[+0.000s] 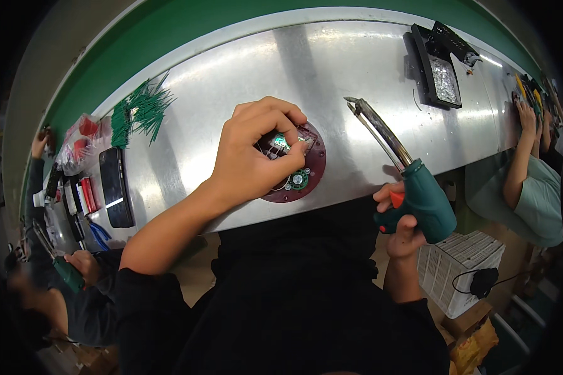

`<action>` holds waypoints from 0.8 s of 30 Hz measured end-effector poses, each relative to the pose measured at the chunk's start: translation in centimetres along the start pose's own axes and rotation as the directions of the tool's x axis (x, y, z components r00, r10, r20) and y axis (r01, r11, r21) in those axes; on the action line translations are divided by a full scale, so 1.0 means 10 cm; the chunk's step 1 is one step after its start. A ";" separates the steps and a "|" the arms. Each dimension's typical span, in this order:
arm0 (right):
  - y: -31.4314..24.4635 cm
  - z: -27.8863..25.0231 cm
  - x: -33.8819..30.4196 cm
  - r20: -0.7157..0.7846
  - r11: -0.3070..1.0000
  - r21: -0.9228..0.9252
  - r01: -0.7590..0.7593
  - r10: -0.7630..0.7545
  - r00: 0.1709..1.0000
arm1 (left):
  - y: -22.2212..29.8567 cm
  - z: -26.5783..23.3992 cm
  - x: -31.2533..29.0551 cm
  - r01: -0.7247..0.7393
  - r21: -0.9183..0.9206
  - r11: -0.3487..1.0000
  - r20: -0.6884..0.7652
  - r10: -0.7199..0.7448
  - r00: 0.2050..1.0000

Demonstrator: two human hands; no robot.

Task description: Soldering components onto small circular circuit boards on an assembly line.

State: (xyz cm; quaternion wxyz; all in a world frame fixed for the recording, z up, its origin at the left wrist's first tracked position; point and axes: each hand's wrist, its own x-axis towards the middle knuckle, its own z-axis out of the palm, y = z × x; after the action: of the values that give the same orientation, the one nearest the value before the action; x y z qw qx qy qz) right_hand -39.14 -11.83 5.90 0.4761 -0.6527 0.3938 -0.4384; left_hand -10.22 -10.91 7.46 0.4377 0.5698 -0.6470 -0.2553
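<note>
My left hand [249,150] is bent over a round dark red base [317,169] on the metal bench. Its thumb and forefinger press together over the electronics there, and what they pinch is hidden. Beside the fingertips a small green-lit circuit part [280,142] and thin wires show. A green round component [299,180] sits lower on the base. In my right hand [405,239] is a green soldering gun [430,203] with a red trigger, held by its grip past the bench's near edge. Its tip [351,101] points up and left, apart from the base.
On the left lie green wires [145,109], a black phone [115,187], a plastic bag [81,147] and blue-handled pliers [98,235]. A black tray [426,72] stands at the far right. Co-workers sit on both sides; the left one's hand [84,265] holds another soldering gun [67,272].
</note>
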 end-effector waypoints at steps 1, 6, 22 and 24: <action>0.02 -0.01 -0.02 -0.009 1.000 0.014 -0.022 0.022 1.000 | -0.01 0.00 0.00 -0.012 0.016 1.000 0.003 0.012 1.000; 0.13 -0.07 -0.17 -0.004 0.999 0.029 -0.045 0.045 0.999 | -0.03 0.02 0.01 -0.062 0.053 0.997 -0.040 0.065 0.997; 0.18 0.01 -0.15 0.043 0.998 0.028 0.064 -0.065 0.997 | -0.02 0.04 0.00 -0.029 0.108 0.994 -0.012 0.030 0.999; 0.17 0.03 -0.13 0.033 0.997 0.032 0.073 -0.074 0.997 | 0.00 0.03 0.00 -0.022 0.110 0.994 -0.012 0.023 1.000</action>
State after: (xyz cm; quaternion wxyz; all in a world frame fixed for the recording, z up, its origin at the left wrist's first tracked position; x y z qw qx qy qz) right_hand -39.43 -10.96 3.91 0.4761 -0.6670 0.3544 -0.4503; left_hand -10.50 -10.99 7.29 0.4128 0.5875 -0.6634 -0.2104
